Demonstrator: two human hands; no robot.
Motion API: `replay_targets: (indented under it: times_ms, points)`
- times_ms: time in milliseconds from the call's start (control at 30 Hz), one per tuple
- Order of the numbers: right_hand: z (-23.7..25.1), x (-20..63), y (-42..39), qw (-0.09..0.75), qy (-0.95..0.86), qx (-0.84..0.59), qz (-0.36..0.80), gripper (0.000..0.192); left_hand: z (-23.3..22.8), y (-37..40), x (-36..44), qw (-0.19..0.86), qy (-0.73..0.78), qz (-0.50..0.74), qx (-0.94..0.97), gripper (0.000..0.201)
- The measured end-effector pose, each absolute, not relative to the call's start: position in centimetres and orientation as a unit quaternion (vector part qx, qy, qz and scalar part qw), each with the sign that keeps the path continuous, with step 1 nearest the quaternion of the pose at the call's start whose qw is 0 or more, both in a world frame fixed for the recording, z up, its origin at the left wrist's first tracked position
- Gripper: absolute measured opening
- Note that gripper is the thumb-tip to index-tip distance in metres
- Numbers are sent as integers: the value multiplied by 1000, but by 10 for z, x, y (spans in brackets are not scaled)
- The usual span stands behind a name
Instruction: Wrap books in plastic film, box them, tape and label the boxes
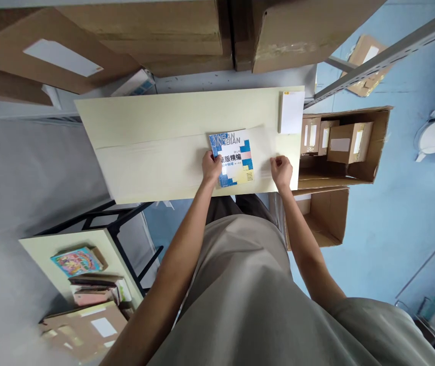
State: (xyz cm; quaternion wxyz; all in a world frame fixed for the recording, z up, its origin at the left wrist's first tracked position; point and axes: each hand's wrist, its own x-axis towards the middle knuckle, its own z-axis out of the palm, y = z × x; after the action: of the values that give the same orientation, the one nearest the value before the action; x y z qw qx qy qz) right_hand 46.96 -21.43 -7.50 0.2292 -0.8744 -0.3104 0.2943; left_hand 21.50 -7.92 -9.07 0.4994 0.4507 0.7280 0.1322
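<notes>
A paperback book [236, 170] with a white, blue and yellow cover lies on the pale table in front of me. My left hand [211, 168] is closed on the book's left edge, the thumb over the cover. Around the book and to its right spreads a thin, see-through sheet that looks like clear plastic [265, 147]. At the right side of that sheet, my right hand [281, 172] is closed in a pinch, apart from the book. Whatever its fingertips hold is too thin to make out surely.
A white pad [291, 113] lies at the right end of the table [145, 114]. Cardboard boxes [187, 30] fill the shelf behind. An open carton [381, 147] with smaller boxes stands to the right. A lower side table [45, 244] at left carries books and a parcel.
</notes>
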Motion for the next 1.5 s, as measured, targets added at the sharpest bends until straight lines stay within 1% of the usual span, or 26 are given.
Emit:
replay_targets:
  times_ms: [100,167,267,333,433,533,600,800,867,967,1033,1133,1200,1267,1433,1500]
  points:
    - [-57,469,-212,223,-308,-869,316,30,-91,-79,211,504,722,136,453,8]
    - [-42,460,-210,234,-330,-858,317,32,-92,-80,210,514,716,152,448,14]
    - [-19,431,-203,255,-395,-816,337,33,-91,-82,209,525,707,185,437,20]
    - [-11,405,-196,244,-438,-784,365,29,-89,-84,208,524,703,194,440,19]
    - [-15,368,-179,187,-473,-768,389,21,-84,-89,203,506,697,185,472,23]
    - [-31,348,-164,128,-478,-774,395,17,-78,-94,198,489,688,165,510,32]
    - [-40,343,-158,104,-477,-775,401,16,-75,-99,197,473,688,156,527,39]
    - [-50,340,-159,84,-490,-766,407,20,-75,-113,216,410,719,161,538,65]
    - [-51,339,-161,87,-495,-763,406,23,-79,-115,222,392,734,161,531,69]
    - [-53,344,-166,110,-518,-742,412,20,-84,-116,222,374,737,158,540,66]
    - [-55,355,-170,142,-525,-737,400,17,-86,-116,219,372,729,153,554,61]
    - [-59,383,-173,190,-481,-785,341,22,-88,-117,213,374,718,149,568,54]
    - [-63,399,-170,197,-434,-815,330,27,-89,-118,212,372,716,153,570,52]
    - [-67,409,-162,191,-399,-823,355,29,-89,-119,212,368,716,159,572,51]
    - [-73,411,-141,191,-362,-807,425,25,-90,-114,213,370,716,155,571,50]
    - [-73,412,-137,198,-358,-801,437,29,-88,-112,213,371,720,149,567,50]
